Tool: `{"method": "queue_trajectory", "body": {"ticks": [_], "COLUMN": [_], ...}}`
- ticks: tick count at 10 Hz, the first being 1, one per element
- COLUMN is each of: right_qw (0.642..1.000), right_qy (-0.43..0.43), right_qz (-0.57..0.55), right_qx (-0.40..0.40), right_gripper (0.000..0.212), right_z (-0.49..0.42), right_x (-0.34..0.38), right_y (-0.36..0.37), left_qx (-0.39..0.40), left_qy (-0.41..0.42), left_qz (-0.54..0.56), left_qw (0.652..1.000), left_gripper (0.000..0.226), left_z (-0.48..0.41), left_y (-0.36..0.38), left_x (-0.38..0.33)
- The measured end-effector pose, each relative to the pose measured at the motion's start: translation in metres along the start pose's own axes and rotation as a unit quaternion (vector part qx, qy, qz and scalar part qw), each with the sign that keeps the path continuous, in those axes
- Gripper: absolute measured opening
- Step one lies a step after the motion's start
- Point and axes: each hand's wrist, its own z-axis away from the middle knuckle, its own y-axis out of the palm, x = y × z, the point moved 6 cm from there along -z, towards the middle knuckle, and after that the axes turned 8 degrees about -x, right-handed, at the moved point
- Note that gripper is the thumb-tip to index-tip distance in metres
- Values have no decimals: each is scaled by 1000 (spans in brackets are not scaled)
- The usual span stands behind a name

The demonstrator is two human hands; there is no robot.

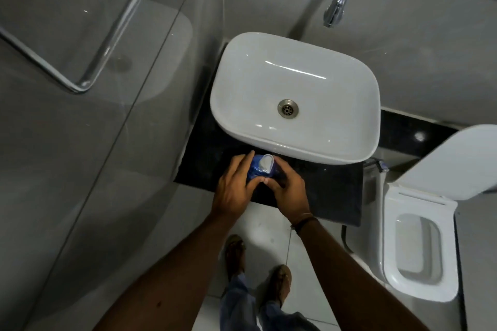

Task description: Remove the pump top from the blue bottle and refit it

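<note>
The blue bottle point(256, 169) stands at the middle of the frame on the black counter point(322, 191), just below the front rim of the white basin point(295, 94), with its white pump top point(266, 162) seated on it. My left hand point(236, 188) wraps the bottle's left side and my right hand point(286, 185) closes around its right — thumbs nearly meeting in front. A chrome tap point(338, 0) juts out at the top, and a toilet point(419, 250) sits at the lower right.
</note>
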Motion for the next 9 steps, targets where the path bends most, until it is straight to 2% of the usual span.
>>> {"method": "queue_trajectory", "body": {"ticks": [3, 5, 7, 8, 9], "right_qw": [999, 998, 998, 998, 997], "right_qy": [-19, -2, 2, 2, 9], "right_qz": [-2, 3, -7, -21, -8], "right_qx": [48, 61, 55, 67, 78], "right_gripper": [61, 59, 57, 62, 81], "right_z": [-14, -18, -17, -18, -16], "right_x": [45, 50, 43, 42, 37], "right_y": [82, 111, 115, 118, 118], "left_qx": [-94, -97, -99, -107, -106], "left_qy": [-73, -101, -86, -79, -96], "left_qz": [4, -5, -4, 5, -1], "left_qw": [993, 990, 991, 991, 990], "left_gripper": [58, 59, 57, 61, 72], "left_z": [-10, -16, -16, -17, -11], "left_y": [-65, -80, -82, -81, -81], "left_x": [52, 69, 69, 70, 66]}}
